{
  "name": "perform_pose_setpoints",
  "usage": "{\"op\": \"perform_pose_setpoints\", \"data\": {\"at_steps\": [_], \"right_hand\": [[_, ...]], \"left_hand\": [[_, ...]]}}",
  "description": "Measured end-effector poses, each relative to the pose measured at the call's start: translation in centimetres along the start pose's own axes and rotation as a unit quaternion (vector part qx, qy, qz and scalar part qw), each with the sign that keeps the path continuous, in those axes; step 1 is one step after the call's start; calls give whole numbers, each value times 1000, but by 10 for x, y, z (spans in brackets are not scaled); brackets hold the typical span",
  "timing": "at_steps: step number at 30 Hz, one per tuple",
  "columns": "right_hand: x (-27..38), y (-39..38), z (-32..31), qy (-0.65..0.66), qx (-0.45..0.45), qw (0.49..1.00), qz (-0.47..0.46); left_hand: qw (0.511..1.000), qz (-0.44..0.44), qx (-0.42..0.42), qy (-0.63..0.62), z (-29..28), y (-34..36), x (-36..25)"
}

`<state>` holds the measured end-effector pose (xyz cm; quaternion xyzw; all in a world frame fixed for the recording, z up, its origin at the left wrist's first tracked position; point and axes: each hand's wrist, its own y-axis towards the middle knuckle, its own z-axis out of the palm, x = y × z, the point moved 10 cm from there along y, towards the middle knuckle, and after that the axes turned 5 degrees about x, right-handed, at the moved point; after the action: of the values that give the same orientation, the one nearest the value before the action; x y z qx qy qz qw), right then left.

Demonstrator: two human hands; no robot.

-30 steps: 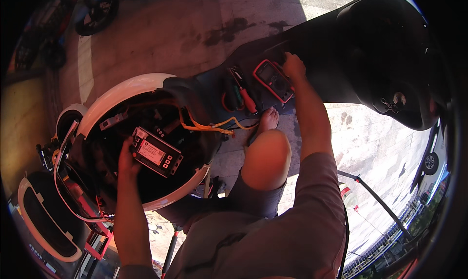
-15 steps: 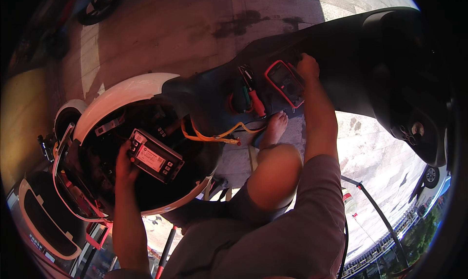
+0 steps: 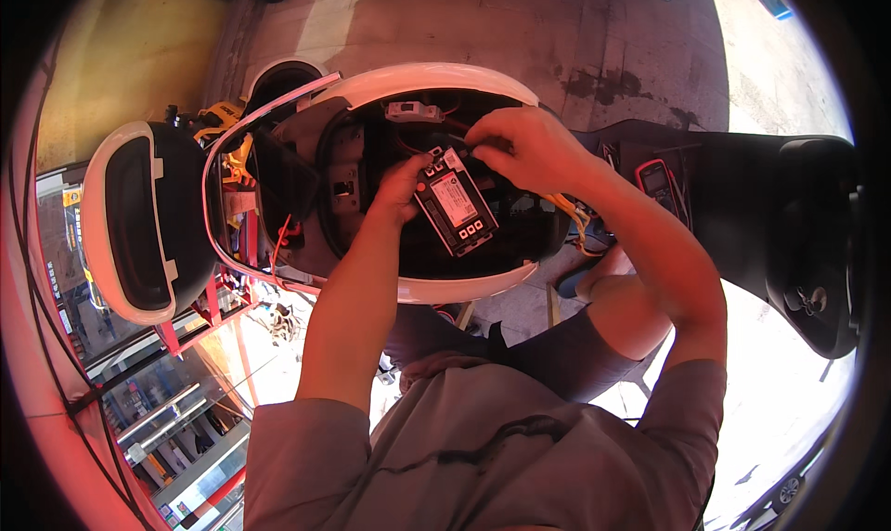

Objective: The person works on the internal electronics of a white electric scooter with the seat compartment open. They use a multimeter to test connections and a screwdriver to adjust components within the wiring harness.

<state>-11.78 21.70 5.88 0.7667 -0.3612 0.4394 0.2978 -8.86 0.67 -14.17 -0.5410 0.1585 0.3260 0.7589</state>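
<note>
Over the open body cavity of a scooter, my left hand (image 3: 401,187) grips a black box-shaped controller (image 3: 457,206) by its upper left edge. The controller has a pale label on its face and a few square terminals at its lower end. My right hand (image 3: 529,146) is at the controller's upper end, fingers curled in toward the thumb. What those fingertips hold, if anything, cannot be made out. Thin dark wires run in the cavity just above the controller. The cavity is ringed by a white shell (image 3: 436,72).
A grey breaker-like block (image 3: 413,111) sits inside the cavity's far side. Yellow cables (image 3: 574,217) hang at its right end. A red-edged multimeter (image 3: 657,183) lies on the black seat (image 3: 733,187), partly behind my right forearm. At left stands a white-and-black top case lid (image 3: 130,225).
My right hand has left the multimeter and come over to the controller. The controller is now turned more upright in my left hand. The view has shifted toward the left.
</note>
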Motion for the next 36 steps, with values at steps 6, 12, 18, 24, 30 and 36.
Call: {"op": "perform_pose_setpoints", "data": {"at_steps": [6,12,18,24,30,36], "right_hand": [[-54,44,93,-118,26,986,119],[-66,38,107,-128,4,987,95],[-68,35,109,-111,-24,990,78],[-93,33,102,-28,-52,986,156],[-108,29,123,123,-82,960,239],[-91,31,123,99,-154,960,214]], "left_hand": [[1000,14,-15,-7,-3,2,-3],[999,13,-38,-28,-6,0,3],[999,11,-46,14,-21,15,12],[1000,9,-1,10,-17,15,12],[997,13,-51,58,-24,17,8],[993,30,-101,58,-19,0,-2]]}}
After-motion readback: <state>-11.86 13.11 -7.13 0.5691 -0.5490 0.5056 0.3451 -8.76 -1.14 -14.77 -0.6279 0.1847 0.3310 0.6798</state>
